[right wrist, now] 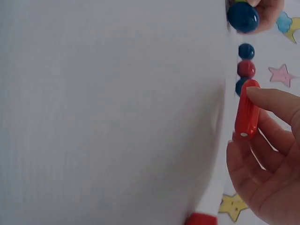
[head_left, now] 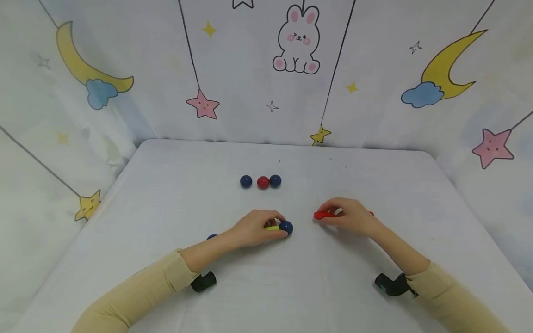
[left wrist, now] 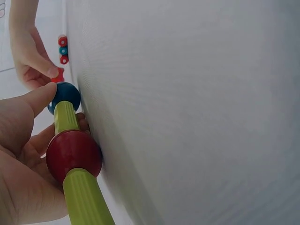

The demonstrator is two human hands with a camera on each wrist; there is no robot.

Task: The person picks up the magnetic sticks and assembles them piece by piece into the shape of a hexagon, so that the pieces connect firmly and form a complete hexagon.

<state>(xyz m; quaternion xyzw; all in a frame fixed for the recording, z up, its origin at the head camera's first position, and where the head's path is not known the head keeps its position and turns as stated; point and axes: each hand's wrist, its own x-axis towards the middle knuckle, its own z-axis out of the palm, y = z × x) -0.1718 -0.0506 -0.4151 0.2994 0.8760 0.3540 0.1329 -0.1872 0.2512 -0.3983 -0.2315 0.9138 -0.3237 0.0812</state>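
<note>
My left hand [head_left: 256, 227] grips a chain of yellow-green rods [left wrist: 67, 117] and balls. Thumb and fingertips pinch its leading blue ball [head_left: 286, 227]. A red ball [left wrist: 74, 157] joins two of the rods beside the palm. Behind the left wrist, a blue ball [head_left: 211, 236] peeks out, partly hidden. My right hand [head_left: 349, 215] pinches a short red rod [right wrist: 247, 110] between thumb and fingers, a small hole showing in one end. The rod points toward the blue ball, with a gap between them in the head view.
Farther back on the white table [head_left: 187, 175], two blue balls [head_left: 246, 181] and a red ball [head_left: 263, 182] sit in a row. Another red piece [right wrist: 201, 219] lies behind the right hand, mostly hidden. Dark wrist-worn devices [head_left: 204, 281] hang below both sleeves.
</note>
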